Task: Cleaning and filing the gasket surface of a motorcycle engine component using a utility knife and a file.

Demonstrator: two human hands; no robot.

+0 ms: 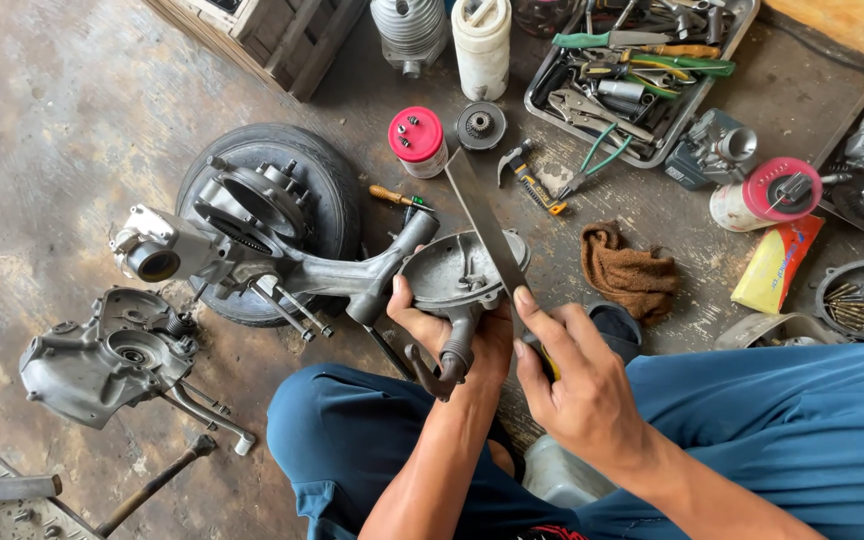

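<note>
My left hand [442, 335] grips a grey metal engine cover [452, 268] by its lower arm, holding it tilted above the floor. My right hand [572, 375] is closed on the handle of a long flat metal file [487, 228], index finger stretched along the blade. The file lies across the cover's right rim. Both hands sit above my knees in blue trousers.
A grey engine case with swing arm [252, 235] rests on a small tyre [324, 180]. Another engine half [102, 360] lies at left. A brown rag [630, 275], a tray of hand tools [632, 70], a red-capped can [418, 138] and a bowl of bolts [862, 300] surround me.
</note>
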